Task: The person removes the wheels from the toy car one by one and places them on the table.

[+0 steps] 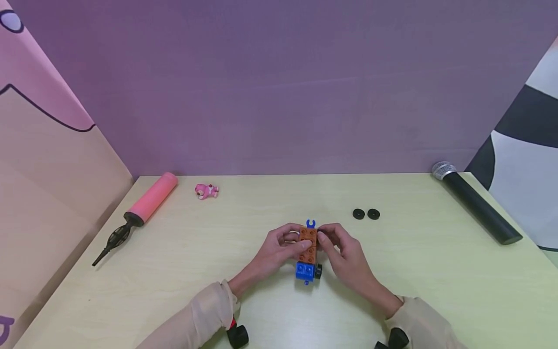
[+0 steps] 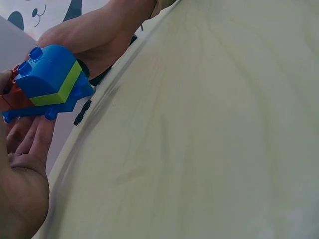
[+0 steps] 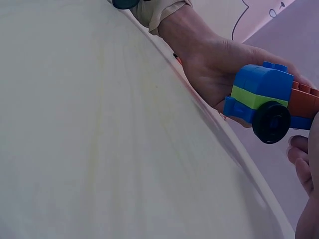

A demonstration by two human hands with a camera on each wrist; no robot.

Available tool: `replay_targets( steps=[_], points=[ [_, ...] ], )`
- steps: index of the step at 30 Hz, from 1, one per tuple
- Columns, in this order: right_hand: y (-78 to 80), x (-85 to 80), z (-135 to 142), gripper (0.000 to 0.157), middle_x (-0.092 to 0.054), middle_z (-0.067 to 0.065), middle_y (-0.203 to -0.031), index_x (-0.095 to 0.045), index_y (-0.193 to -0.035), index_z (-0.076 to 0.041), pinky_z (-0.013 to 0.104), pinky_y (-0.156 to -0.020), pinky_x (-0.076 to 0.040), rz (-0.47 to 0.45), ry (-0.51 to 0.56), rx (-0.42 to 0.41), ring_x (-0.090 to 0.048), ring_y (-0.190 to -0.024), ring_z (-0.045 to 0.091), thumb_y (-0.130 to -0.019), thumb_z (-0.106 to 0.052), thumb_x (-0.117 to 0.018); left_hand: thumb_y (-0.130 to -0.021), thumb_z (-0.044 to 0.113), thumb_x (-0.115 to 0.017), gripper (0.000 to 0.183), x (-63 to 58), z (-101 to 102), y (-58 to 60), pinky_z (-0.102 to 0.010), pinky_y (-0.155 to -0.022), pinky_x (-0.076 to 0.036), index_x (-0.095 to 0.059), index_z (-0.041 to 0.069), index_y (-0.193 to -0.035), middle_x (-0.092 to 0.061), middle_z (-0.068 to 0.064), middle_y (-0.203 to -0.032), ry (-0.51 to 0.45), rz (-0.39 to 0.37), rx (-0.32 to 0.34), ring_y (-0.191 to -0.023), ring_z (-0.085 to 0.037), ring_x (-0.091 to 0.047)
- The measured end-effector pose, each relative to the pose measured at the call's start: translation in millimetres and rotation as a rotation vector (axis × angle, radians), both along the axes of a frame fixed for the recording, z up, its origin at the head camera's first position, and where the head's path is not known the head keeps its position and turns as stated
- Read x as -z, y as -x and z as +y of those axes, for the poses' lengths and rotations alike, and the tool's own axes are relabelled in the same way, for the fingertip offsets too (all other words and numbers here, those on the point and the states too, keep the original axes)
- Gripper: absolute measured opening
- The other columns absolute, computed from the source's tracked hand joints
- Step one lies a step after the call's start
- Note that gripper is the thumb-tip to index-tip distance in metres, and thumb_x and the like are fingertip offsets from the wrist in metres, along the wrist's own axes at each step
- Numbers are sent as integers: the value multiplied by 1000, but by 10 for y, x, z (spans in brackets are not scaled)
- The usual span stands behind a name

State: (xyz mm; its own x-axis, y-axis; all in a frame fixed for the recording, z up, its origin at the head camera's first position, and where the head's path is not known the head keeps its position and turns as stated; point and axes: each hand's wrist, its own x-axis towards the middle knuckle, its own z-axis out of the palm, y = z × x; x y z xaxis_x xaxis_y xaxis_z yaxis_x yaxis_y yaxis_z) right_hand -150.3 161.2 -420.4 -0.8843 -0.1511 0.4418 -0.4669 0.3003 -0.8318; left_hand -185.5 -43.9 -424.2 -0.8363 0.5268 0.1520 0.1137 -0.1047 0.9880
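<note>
Head view: left hand (image 1: pixel 275 249) grips toy car (image 1: pixel 307 254), right hand (image 1: pixel 350 254) seemingly pinches wheel (image 1: pixel 320 231) into place, probably needing a firm push next.

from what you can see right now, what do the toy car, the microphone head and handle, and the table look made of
Toy car: most likely smooth moulded plastic; bright, even colours and raised studs.
Microphone head: probably metal mesh, silvery and textured.
Microphone handle: smooth black, plastic or coated metal.
Table: pale grain suggests wood or laminate.
</note>
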Motion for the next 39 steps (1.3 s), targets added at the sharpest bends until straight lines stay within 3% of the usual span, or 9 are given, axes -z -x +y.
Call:
replay_targets(
  steps=[8, 16, 27, 31, 39],
  points=[
    [27, 30, 7, 15, -73, 1, -97, -64, -115, -1, 26, -76, -56, 150, -89, 28, -67, -80, 13, -102, 4, -58, -100, 25, -69, 40, 2, -5, 0, -28, -75, -59, -62, -3, -128, -74, -12, -108, 20, 7, -2, -90, -14, -71],
    [48, 48, 19, 20, -68, -1, -89, -60, -111, 2, 25, -65, -52, 305, -159, 18, -59, -75, 10, -94, 12, -62, -101, 27, -68, 42, -9, -21, 3, -32, -82, -59, -63, 0, -133, -73, -14, -111, 41, 9, 15, -95, -18, -71],
    [65, 17, 19, 21, -59, -3, -86, -58, -107, 1, 24, -60, -47, 383, -221, 20, -51, -74, 9, -89, 12, -62, -102, 23, -65, 42, 4, -35, 7, -31, -80, -60, -60, -2, -135, -73, -16, -114, 41, 14, 40, -95, -15, -71],
    [53, 14, 15, 20, -61, -2, -88, -58, -109, 1, 26, -62, -49, 367, -223, 29, -54, -76, 9, -91, 10, -61, -102, 26, -66, 44, 1, -35, 13, -32, -81, -60, -60, -2, -135, -73, -16, -114, 34, 24, 47, -95, -15, -71],
    [0, 39, -21, 17, -67, 2, -105, -53, -119, 1, 25, -83, -53, 164, -69, -29, -63, -91, 13, -103, 4, -54, -102, 27, -67, 44, 0, -34, 24, -31, -79, -59, -60, -2, -134, -73, -15, -113, 12, 38, 35, -93, -16, -71]
  ],
)
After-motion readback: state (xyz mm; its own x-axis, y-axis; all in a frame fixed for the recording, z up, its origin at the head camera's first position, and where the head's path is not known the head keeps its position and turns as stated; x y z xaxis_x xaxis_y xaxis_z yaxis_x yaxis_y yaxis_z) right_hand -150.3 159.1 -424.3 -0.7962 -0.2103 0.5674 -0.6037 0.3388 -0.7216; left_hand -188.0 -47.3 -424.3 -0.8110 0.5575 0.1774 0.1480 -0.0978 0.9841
